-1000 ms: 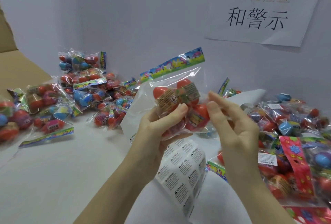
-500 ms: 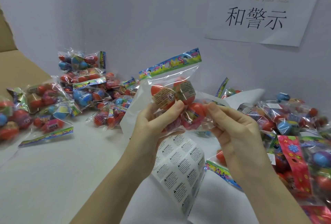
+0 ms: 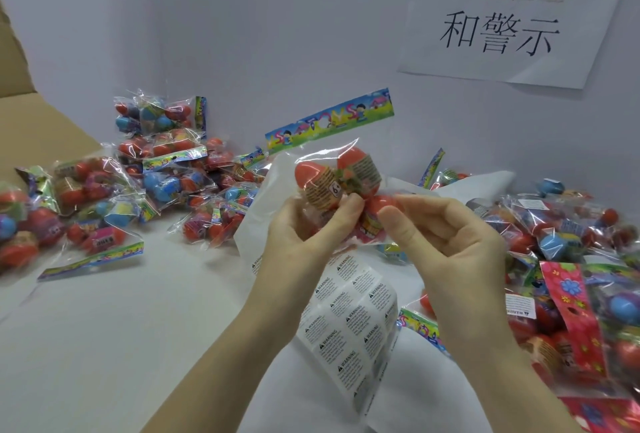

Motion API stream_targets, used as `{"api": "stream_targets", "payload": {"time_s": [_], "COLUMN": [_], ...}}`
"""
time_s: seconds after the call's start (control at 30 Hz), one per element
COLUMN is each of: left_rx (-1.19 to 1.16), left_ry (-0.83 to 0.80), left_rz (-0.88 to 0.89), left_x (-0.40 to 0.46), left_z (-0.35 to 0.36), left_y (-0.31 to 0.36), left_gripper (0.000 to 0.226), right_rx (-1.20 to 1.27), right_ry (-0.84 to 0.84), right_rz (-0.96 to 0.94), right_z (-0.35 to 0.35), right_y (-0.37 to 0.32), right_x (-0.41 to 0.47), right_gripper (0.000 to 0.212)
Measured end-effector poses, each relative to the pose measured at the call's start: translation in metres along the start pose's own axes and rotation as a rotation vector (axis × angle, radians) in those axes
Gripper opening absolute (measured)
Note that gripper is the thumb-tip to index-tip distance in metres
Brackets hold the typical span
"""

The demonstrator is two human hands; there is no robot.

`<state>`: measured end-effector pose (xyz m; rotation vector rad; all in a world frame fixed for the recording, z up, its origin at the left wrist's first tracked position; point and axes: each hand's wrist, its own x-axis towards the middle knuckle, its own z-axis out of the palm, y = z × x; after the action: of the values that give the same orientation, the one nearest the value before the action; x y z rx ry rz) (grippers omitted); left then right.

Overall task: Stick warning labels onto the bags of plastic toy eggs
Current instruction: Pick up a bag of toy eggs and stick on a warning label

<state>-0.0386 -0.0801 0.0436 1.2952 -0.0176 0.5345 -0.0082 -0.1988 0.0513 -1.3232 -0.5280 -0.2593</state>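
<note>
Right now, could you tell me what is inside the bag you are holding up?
Inside the clear bag are red toy eggs with printed wrappers, one marked 6+. The left hand and right hand cover the bag's lower part, so the full egg count is hidden.

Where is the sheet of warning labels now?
The label sheet hangs low at the head view's centre, below the left hand and the held bag.

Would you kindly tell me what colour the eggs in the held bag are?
Orange-red eggs, inside the clear bag, seen best in the head view.
</note>
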Motion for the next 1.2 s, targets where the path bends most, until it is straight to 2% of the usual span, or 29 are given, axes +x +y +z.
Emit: {"api": "stream_targets", "payload": {"time_s": [0.03,0.1,0.17,0.23,0.27,0.33,0.37,0.47,0.53,0.63,0.73,0.8,0.87,1.0,1.1,1.2], "left_rx": [0.080,0.143,-0.014,-0.257,-0.313,-0.316,-0.316,-0.343,-0.318,-0.292,-0.259,-0.247,-0.246,-0.261,-0.168,-0.111], "left_ry": [0.018,0.074,-0.015,-0.184,-0.238,-0.229,-0.189,-0.139,-0.124,-0.109,-0.083,-0.060,-0.044,-0.047,-0.067,-0.094], "left_rz": [0.013,-0.031,-0.157,-0.288,-0.297,-0.269,-0.254,-0.224,-0.189,-0.149,-0.102,-0.073,-0.058,-0.049,-0.024,0.019], "left_x": [0.000,0.001,0.001,-0.002,-0.003,-0.003,-0.002,-0.001,-0.001,-0.001,-0.002,-0.001,0.000,0.001,0.002,0.003], "left_z": [0.001,0.003,0.001,0.002,0.002,0.000,-0.001,-0.002,-0.002,-0.001,0.000,-0.001,-0.002,-0.003,-0.006,-0.009], "left_y": [-0.002,-0.004,-0.002,0.006,0.007,0.006,0.005,0.005,0.004,0.003,0.003,0.003,0.003,0.003,0.003,0.004], "left_gripper": [0.047,0.056,0.048,0.047,0.048,0.051,0.052,0.053,0.054,0.052,0.054,0.055,0.055,0.052,0.055,0.038], "right_rx": [-0.060,-0.358,-0.661,-0.769,-0.766,-0.675,-0.630,-0.645,-0.668,-0.553,-0.290,-0.124,-0.090,-0.189,-0.205,-0.165], "right_ry": [0.061,0.188,0.235,0.128,0.035,-0.131,-0.147,0.053,0.175,0.151,0.101,0.096,0.098,0.089,0.064,0.023], "right_rz": [-0.088,-0.399,-0.702,-0.834,-0.848,-0.820,-0.805,-0.751,-0.611,-0.386,-0.187,-0.069,-0.034,-0.110,-0.074,0.023], "right_z": [0.001,0.001,0.001,0.002,0.003,0.006,0.007,0.007,0.005,0.003,0.003,0.001,-0.001,-0.001,-0.003,-0.006], "right_y": [0.001,0.005,0.012,0.018,0.020,0.019,0.018,0.017,0.016,0.017,0.013,0.012,0.012,0.010,0.008,0.007], "right_x": [-0.001,-0.003,-0.005,-0.007,-0.008,-0.012,-0.013,-0.013,-0.008,-0.004,-0.004,-0.002,0.000,-0.001,0.000,0.002], "right_gripper": [0.023,0.018,0.016,0.014,0.015,0.020,0.021,0.019,0.022,0.022,0.013,0.017,0.019,0.011,0.003,0.017]}}
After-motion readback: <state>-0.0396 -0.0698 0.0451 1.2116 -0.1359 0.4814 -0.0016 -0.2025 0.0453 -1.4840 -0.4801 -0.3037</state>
